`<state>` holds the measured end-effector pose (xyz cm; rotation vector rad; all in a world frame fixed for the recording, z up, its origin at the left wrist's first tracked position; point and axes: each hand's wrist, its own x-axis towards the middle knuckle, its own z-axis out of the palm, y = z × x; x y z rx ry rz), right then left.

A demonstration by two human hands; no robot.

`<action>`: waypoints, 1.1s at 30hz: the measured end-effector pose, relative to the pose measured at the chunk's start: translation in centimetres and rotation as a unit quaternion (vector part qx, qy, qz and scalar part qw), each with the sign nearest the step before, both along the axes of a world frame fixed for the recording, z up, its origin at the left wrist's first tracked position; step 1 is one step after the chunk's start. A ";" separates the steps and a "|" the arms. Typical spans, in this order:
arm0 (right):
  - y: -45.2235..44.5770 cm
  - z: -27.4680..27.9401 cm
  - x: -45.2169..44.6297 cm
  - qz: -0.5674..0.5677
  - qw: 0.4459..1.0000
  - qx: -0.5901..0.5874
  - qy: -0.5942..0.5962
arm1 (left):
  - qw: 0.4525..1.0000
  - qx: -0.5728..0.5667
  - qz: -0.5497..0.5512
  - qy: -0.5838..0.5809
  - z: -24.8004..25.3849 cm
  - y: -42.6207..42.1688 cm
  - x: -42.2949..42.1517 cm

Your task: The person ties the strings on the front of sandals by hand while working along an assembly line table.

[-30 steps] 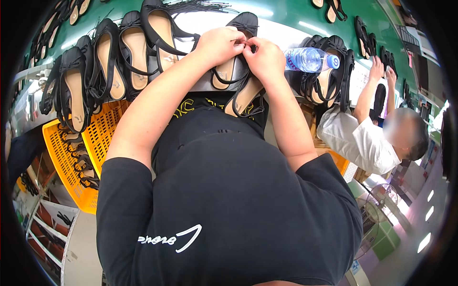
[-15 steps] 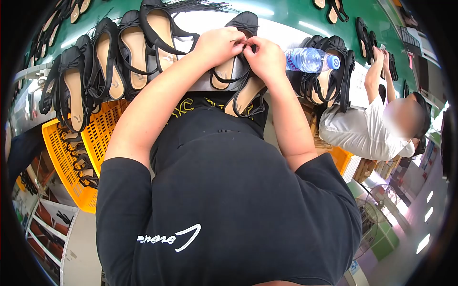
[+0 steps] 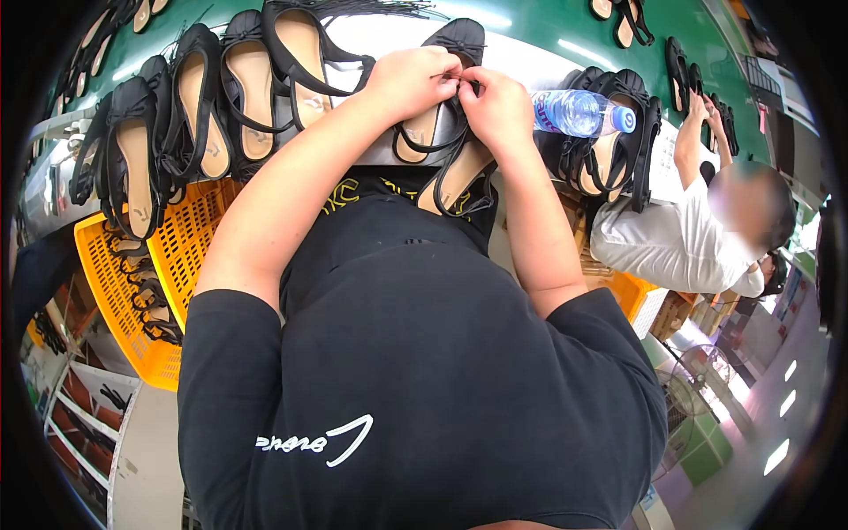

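Note:
A black flat shoe [image 3: 458,37] with a bow on its toe lies in front of me, its tan insole [image 3: 419,131] partly covered by my hands. My left hand [image 3: 413,81] is closed over the shoe's opening, fingertips pinched on a thin dark strap. Right against it, my right hand [image 3: 495,106] pinches at the same strap with thumb and forefinger. How the strap runs between the fingers is hidden. Below my right hand a second shoe [image 3: 452,177] leans over the table edge, with its black strap looped around.
Several black shoes [image 3: 190,97] stand along the table's left side, and more [image 3: 609,155] at right. A water bottle [image 3: 579,113] lies on the right-hand shoes. Yellow crates [image 3: 124,296] holding shoes stand below left. A co-worker in a white shirt [image 3: 654,243] handles shoes at right.
My hands stay together over the shoe, with only a slight shift of the fingers. The whole view has shifted a little. The co-worker's hands have moved slightly.

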<state>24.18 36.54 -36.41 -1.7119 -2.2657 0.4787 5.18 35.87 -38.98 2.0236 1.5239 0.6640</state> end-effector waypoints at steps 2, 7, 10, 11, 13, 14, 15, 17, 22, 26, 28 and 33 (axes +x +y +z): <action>0.1 0.0 -0.1 0.002 1.000 0.004 0.000 | 1.000 0.006 -0.002 0.012 -0.2 0.0 0.1; 0.0 0.1 0.0 0.006 1.000 -0.003 0.005 | 0.999 0.021 -0.009 0.024 -0.7 0.0 0.1; 0.1 0.1 0.0 0.006 1.000 -0.008 0.000 | 0.999 0.025 -0.016 0.022 -0.6 0.1 0.1; 0.1 0.1 0.1 0.008 1.000 -0.005 0.002 | 0.999 0.022 -0.014 0.022 -0.5 0.1 0.1; 0.1 0.4 0.1 0.011 1.000 -0.002 0.004 | 1.000 0.019 -0.012 0.021 -0.4 0.1 0.1; 0.0 0.6 0.2 0.011 1.000 -0.013 -0.001 | 1.000 0.018 -0.012 0.012 -0.4 0.0 0.0; 0.1 0.9 0.2 0.013 1.000 -0.022 -0.005 | 1.000 0.018 -0.011 0.003 -0.4 0.1 -0.1; 0.1 1.5 0.3 0.016 0.999 -0.028 -0.006 | 1.000 0.020 -0.007 0.006 -0.4 0.0 -0.1; 0.2 2.3 0.0 0.023 0.999 -0.034 -0.006 | 0.999 0.033 0.002 -0.005 -0.4 -0.1 -0.1; 0.6 3.7 0.7 -0.039 0.985 -0.095 0.139 | 1.000 0.018 0.000 0.025 0.1 0.0 0.0; 0.6 4.2 0.8 -0.045 0.974 -0.104 0.196 | 0.999 0.002 -0.003 0.039 0.0 0.0 0.0; 0.0 3.9 0.1 0.050 0.997 -0.038 -0.053 | 1.000 -0.009 -0.005 0.000 -0.4 0.2 -0.1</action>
